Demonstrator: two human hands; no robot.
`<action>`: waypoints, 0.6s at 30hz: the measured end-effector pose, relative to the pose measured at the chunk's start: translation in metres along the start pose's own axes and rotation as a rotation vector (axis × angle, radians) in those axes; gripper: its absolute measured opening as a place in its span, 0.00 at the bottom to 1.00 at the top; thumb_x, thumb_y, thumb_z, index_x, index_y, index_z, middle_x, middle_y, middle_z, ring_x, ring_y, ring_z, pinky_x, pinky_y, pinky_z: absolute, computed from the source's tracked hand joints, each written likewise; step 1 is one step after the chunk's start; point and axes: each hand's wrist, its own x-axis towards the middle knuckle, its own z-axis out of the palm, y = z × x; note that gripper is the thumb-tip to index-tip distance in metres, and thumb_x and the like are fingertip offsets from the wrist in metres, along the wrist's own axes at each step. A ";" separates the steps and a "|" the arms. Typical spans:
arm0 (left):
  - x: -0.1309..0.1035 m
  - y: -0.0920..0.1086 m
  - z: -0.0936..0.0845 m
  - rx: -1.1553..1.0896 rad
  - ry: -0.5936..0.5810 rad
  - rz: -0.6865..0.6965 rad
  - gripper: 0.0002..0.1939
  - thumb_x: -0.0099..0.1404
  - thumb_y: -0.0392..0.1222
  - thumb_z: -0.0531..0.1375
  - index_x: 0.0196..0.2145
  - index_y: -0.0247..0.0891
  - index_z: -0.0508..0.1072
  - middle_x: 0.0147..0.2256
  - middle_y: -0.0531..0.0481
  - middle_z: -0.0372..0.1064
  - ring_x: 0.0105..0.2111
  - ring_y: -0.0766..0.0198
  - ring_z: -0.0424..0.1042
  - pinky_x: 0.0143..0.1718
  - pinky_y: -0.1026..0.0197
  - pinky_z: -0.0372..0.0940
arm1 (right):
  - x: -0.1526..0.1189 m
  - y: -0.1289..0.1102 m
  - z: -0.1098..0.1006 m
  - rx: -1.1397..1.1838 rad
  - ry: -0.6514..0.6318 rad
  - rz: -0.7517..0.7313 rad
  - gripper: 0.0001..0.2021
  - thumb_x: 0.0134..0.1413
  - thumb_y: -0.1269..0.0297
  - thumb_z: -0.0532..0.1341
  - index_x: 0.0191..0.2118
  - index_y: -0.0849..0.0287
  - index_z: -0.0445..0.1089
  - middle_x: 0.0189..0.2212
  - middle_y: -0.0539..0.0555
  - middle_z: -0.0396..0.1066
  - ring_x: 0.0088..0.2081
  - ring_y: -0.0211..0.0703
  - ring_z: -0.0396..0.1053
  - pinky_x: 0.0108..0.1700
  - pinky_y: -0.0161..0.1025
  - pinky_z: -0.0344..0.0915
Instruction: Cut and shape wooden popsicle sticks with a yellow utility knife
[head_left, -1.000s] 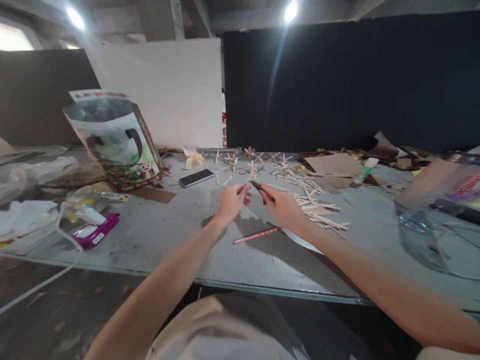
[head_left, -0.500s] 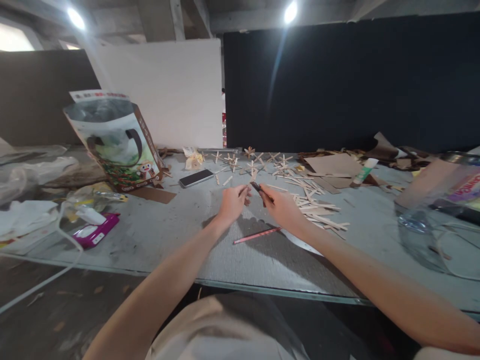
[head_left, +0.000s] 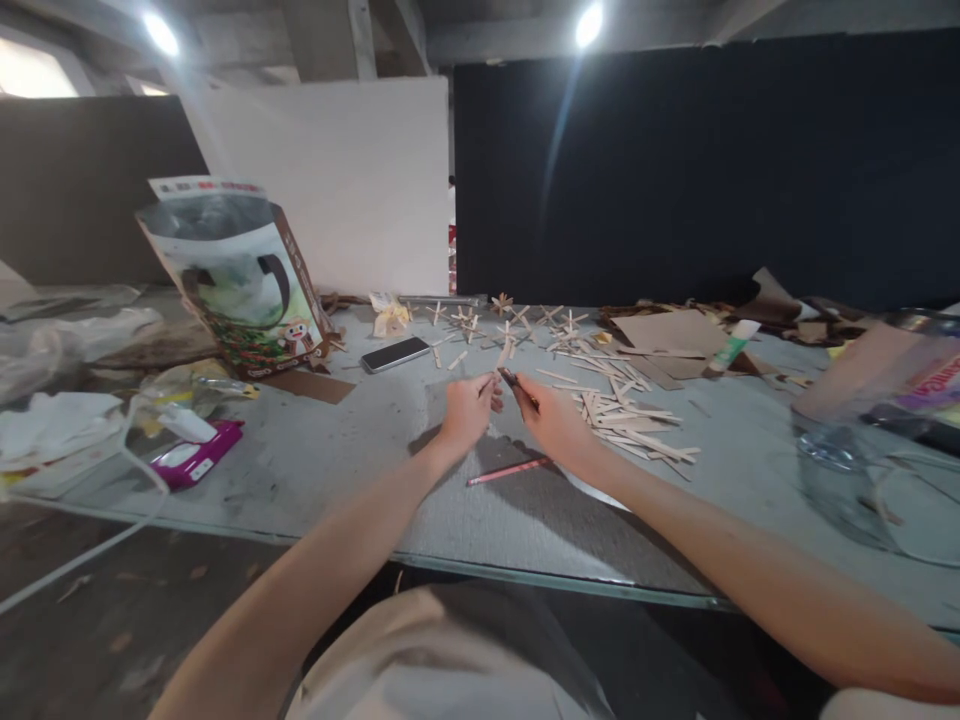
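Wooden sticks (head_left: 637, 425) lay in a loose pile on the grey table (head_left: 337, 490), just right of the right hand. At the far left, a purple packet (head_left: 199, 455) sat near the printed bag (head_left: 259, 290), which stood open at the top. Next came a smartphone (head_left: 396, 354), lying flat beyond the hands. The left hand (head_left: 466, 410) was curled, its thumb and forefinger drawn together at the tip; whether they pinched anything was too small to tell. Below the hands rested a pink-red pencil (head_left: 507, 472), while crossed sticks (head_left: 517, 325) were scattered farther back. The right hand (head_left: 553, 415) was closed around a slim dark tool (head_left: 517, 385), whose end pointed toward the left fingertips; whether it touched them could not be made out. Farther right were brown cardboard pieces (head_left: 664, 335), a green-and-white tube (head_left: 733, 345) and a clear plastic container (head_left: 840, 480).
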 end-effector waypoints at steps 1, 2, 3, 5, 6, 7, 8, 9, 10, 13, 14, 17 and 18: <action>0.000 -0.001 0.000 0.000 0.000 0.002 0.21 0.73 0.51 0.58 0.25 0.38 0.72 0.23 0.52 0.73 0.22 0.66 0.73 0.27 0.65 0.67 | 0.000 0.000 0.001 0.004 0.005 0.003 0.17 0.71 0.62 0.51 0.50 0.59 0.76 0.28 0.57 0.77 0.26 0.46 0.70 0.29 0.36 0.55; 0.000 -0.002 0.000 0.000 0.002 0.007 0.21 0.73 0.52 0.58 0.25 0.38 0.71 0.23 0.52 0.73 0.22 0.65 0.73 0.27 0.65 0.67 | 0.000 -0.001 0.002 0.013 0.007 0.003 0.16 0.71 0.63 0.51 0.49 0.59 0.76 0.28 0.57 0.77 0.26 0.46 0.70 0.29 0.36 0.55; 0.000 -0.002 0.000 -0.001 0.004 0.013 0.22 0.73 0.53 0.58 0.25 0.38 0.71 0.23 0.52 0.73 0.22 0.65 0.74 0.27 0.64 0.67 | 0.000 -0.002 0.003 0.027 0.007 0.002 0.16 0.70 0.63 0.51 0.47 0.59 0.76 0.28 0.58 0.77 0.26 0.46 0.70 0.29 0.36 0.55; -0.001 -0.003 0.000 -0.006 0.006 0.022 0.22 0.73 0.54 0.58 0.25 0.39 0.71 0.24 0.52 0.73 0.23 0.65 0.74 0.27 0.64 0.68 | 0.002 -0.004 0.002 0.074 0.000 0.001 0.15 0.70 0.63 0.51 0.45 0.59 0.75 0.28 0.57 0.77 0.26 0.45 0.70 0.29 0.37 0.56; -0.001 -0.003 0.000 -0.008 0.006 0.022 0.23 0.73 0.55 0.57 0.25 0.39 0.71 0.24 0.52 0.73 0.23 0.64 0.74 0.27 0.64 0.68 | 0.003 -0.006 0.001 0.106 -0.007 0.004 0.15 0.69 0.62 0.51 0.43 0.59 0.75 0.27 0.56 0.76 0.25 0.45 0.69 0.29 0.37 0.56; -0.002 -0.003 0.000 -0.009 0.008 0.020 0.23 0.73 0.55 0.57 0.25 0.39 0.71 0.24 0.52 0.73 0.23 0.64 0.74 0.28 0.64 0.68 | 0.003 -0.007 0.000 0.144 -0.017 0.010 0.15 0.69 0.61 0.51 0.42 0.58 0.74 0.26 0.55 0.75 0.24 0.44 0.68 0.29 0.37 0.55; -0.002 -0.003 0.000 -0.008 0.010 0.020 0.22 0.72 0.55 0.57 0.25 0.39 0.71 0.24 0.52 0.73 0.23 0.64 0.74 0.28 0.64 0.68 | 0.004 -0.009 -0.002 0.185 -0.027 0.021 0.15 0.69 0.59 0.51 0.41 0.58 0.73 0.24 0.53 0.73 0.23 0.43 0.66 0.28 0.37 0.55; -0.001 -0.002 0.000 -0.007 0.012 0.020 0.22 0.72 0.55 0.57 0.25 0.39 0.71 0.25 0.52 0.74 0.23 0.64 0.75 0.28 0.64 0.68 | 0.004 -0.011 -0.003 0.228 -0.035 0.038 0.15 0.69 0.57 0.51 0.40 0.58 0.73 0.22 0.52 0.71 0.21 0.42 0.64 0.27 0.36 0.54; -0.001 -0.002 0.000 -0.005 0.015 0.019 0.22 0.72 0.55 0.57 0.25 0.39 0.71 0.25 0.52 0.74 0.23 0.64 0.75 0.28 0.64 0.68 | 0.004 -0.013 -0.005 0.274 -0.044 0.059 0.16 0.69 0.56 0.51 0.40 0.57 0.72 0.21 0.50 0.68 0.20 0.41 0.62 0.26 0.36 0.53; 0.000 -0.002 0.001 0.003 0.026 0.012 0.22 0.72 0.56 0.57 0.25 0.40 0.72 0.24 0.51 0.74 0.23 0.63 0.75 0.28 0.63 0.68 | 0.003 -0.017 -0.007 0.405 -0.056 0.142 0.16 0.68 0.51 0.53 0.37 0.55 0.70 0.17 0.46 0.61 0.17 0.39 0.56 0.22 0.36 0.50; 0.000 -0.003 0.001 0.009 0.032 0.009 0.22 0.72 0.56 0.58 0.26 0.40 0.72 0.24 0.51 0.74 0.24 0.63 0.76 0.29 0.63 0.68 | 0.002 -0.019 -0.007 0.446 -0.057 0.171 0.16 0.68 0.49 0.54 0.36 0.55 0.70 0.17 0.45 0.60 0.16 0.38 0.55 0.21 0.35 0.50; 0.001 -0.003 0.002 0.030 0.041 0.016 0.22 0.72 0.57 0.58 0.27 0.40 0.73 0.24 0.50 0.75 0.24 0.62 0.76 0.30 0.63 0.68 | 0.002 -0.023 -0.007 0.547 -0.056 0.244 0.17 0.66 0.46 0.57 0.34 0.54 0.68 0.17 0.45 0.58 0.15 0.37 0.54 0.18 0.34 0.49; 0.000 -0.003 0.002 0.034 0.042 0.025 0.22 0.72 0.57 0.58 0.27 0.39 0.73 0.24 0.50 0.76 0.24 0.62 0.77 0.30 0.63 0.68 | 0.002 -0.024 -0.007 0.574 -0.058 0.263 0.17 0.65 0.46 0.58 0.33 0.54 0.68 0.17 0.44 0.58 0.15 0.36 0.54 0.18 0.34 0.49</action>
